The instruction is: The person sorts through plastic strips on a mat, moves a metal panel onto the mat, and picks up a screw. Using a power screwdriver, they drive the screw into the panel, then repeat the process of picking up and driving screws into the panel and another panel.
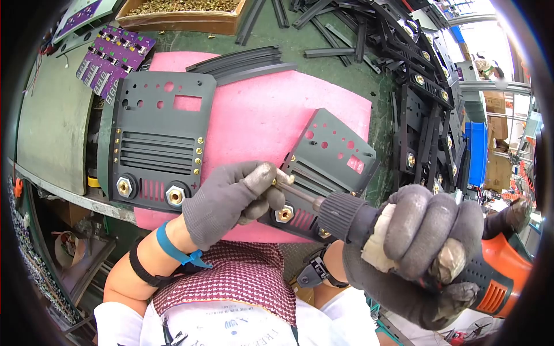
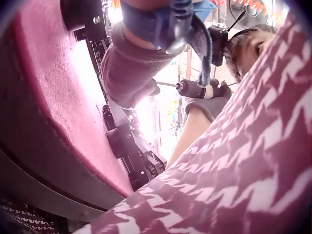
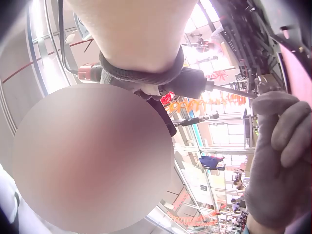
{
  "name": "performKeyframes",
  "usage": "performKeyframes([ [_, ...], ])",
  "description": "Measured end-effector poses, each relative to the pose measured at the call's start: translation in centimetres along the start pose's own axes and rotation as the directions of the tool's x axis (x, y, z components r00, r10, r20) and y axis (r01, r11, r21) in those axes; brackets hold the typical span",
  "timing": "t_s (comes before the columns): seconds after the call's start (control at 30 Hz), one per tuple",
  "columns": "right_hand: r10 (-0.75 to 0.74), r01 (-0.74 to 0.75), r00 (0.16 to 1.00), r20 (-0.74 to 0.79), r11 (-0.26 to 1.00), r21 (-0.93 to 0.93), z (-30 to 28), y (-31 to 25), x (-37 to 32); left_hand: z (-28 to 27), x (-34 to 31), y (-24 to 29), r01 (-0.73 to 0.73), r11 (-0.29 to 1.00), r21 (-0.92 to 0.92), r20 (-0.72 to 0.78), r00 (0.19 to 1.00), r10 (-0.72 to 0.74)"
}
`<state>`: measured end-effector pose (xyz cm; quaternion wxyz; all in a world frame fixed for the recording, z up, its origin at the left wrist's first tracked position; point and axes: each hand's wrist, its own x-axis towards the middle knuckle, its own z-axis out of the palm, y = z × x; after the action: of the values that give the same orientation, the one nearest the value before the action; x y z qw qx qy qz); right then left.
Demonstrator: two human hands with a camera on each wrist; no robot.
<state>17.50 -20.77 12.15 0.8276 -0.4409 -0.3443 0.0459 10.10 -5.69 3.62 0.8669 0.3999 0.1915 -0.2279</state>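
Observation:
My gloved left hand [image 1: 222, 202] pinches a small brass screw [image 1: 274, 181] between thumb and fingers at the tip of a driver bit [image 1: 301, 195]. That bit sits in the black chuck of an orange and black electric screwdriver [image 1: 497, 271], whose body my gloved right hand [image 1: 424, 242] grips. Below both hands a dark grey panel [image 1: 330, 135] lies tilted on a pink foam mat [image 1: 254, 127]; the hands and tool hide part of it. In the left wrist view the chuck [image 2: 190, 89] points toward the left glove [image 2: 134, 68].
A second grey panel [image 1: 202, 109], with brass screws and two large brass nuts, lies at left. Black strips [image 1: 242, 63] rest behind it. Purple circuit boards [image 1: 115, 57] and a box of small brass parts [image 1: 179, 23] stand farther back. Black panels [image 1: 424, 109] are stacked at right.

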Motion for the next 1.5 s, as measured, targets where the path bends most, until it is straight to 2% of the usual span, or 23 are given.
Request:
performKeyframes([
  [0.1, 0.039, -0.043, 0.996, 0.080, 0.998, 0.044, -0.4, -0.4, 0.4, 0.5, -0.2, 0.4, 0.032, 0.997, 0.063, 0.013, 0.999, -0.033],
  [0.3, 0.187, -0.192, 0.958, 0.216, 0.981, 0.004, -1.8, -1.2, 0.4, 0.7, -0.1, 0.2, 0.083, 0.995, -0.064, -0.016, 0.996, -0.084],
  [0.37, 0.182, -0.184, 0.962, 0.206, 0.983, -0.009, -1.9, -1.0, 0.2, 0.1, 0.1, -0.2, 0.056, 0.997, -0.056, 0.078, 0.996, -0.051],
  [0.4, 0.178, -0.177, 0.964, 0.197, 0.984, -0.023, -2.0, -0.8, 0.2, 0.1, 0.0, -0.1, 0.056, 0.997, -0.055, 0.077, 0.996, -0.051],
  [0.47, 0.173, -0.165, 0.970, 0.173, 0.985, -0.055, -2.2, -0.4, 0.0, 0.3, -0.1, 0.0, 0.011, 0.991, 0.134, -0.005, 1.000, -0.011],
  [0.5, 0.173, -0.163, 0.972, 0.159, 0.984, -0.074, -2.3, -0.2, -0.2, 0.4, -0.1, -0.1, 0.018, 0.991, 0.132, -0.003, 1.000, -0.018],
  [0.53, 0.173, -0.160, 0.974, 0.145, 0.983, -0.093, -2.5, 0.1, -0.3, 0.6, -0.1, -0.4, -0.078, 0.928, 0.365, -0.095, 0.988, 0.120],
  [0.57, 0.172, -0.157, 0.976, 0.133, 0.981, -0.111, -2.7, 0.4, -0.4, 0.7, -0.1, -0.7, -0.139, 0.799, 0.585, -0.149, 0.950, 0.274],
  [0.6, 0.170, -0.155, 0.978, 0.121, 0.980, -0.127, -2.8, 0.7, -0.5, 0.8, -0.1, -1.0, -0.135, 0.800, 0.584, -0.149, 0.952, 0.269],
  [0.67, 0.170, -0.154, 0.981, 0.096, 0.976, -0.157, -3.1, 1.3, -0.8, 1.2, 0.1, -2.1, 0.076, 0.802, 0.593, -0.213, 0.975, 0.066],
  [0.7, 0.169, -0.152, 0.982, 0.085, 0.973, -0.172, -3.2, 1.5, -0.9, 1.3, 0.4, -2.7, 0.057, 0.779, 0.624, -0.249, 0.960, 0.129],
  [0.77, 0.174, -0.158, 0.982, 0.068, 0.969, -0.190, -3.5, 1.8, -0.9, 1.5, 0.5, -3.0, 0.047, 0.772, 0.634, -0.249, 0.957, 0.147],
  [0.97, 0.397, -0.358, 0.905, 0.152, 0.905, -0.231, -4.3, 1.2, 0.1, 1.5, 0.9, -2.9, -0.027, 0.802, 0.597, -0.217, 0.957, 0.194],
  [1.0, 0.415, -0.385, 0.893, 0.175, 0.905, -0.178, -4.5, 1.4, 0.1, 1.6, 0.9, -2.8, -0.038, 0.809, 0.587, -0.205, 0.959, 0.194],
  [1.07, 0.252, -0.242, 0.965, -0.068, 0.962, 0.123, -4.0, 3.7, -2.2, 1.5, 0.8, -2.5, -0.022, 0.796, 0.605, -0.199, 0.964, 0.178],
  [1.1, 0.253, -0.243, 0.965, -0.070, 0.962, 0.124, -3.8, 3.7, -2.1, 1.4, 0.8, -2.5, -0.007, 0.781, 0.624, -0.195, 0.967, 0.165],
  [1.17, 0.247, -0.247, 0.969, -0.023, 0.969, 0.032, -3.3, 3.5, -1.2, 1.4, 0.8, -2.7, -0.022, 0.784, 0.620, -0.198, 0.963, 0.183],
  [1.3, 0.207, -0.207, 0.978, 0.000, 0.978, 0.023, -5.3, 4.2, -2.3, 1.4, 0.9, -2.8, -0.011, 0.780, 0.625, -0.216, 0.958, 0.187],
  [1.5, 0.366, -0.442, 0.865, 0.343, 0.879, 0.178, -5.6, 6.1, 1.2, 1.4, 0.9, -3.2, -0.010, 0.833, 0.553, -0.237, 0.957, 0.169],
])
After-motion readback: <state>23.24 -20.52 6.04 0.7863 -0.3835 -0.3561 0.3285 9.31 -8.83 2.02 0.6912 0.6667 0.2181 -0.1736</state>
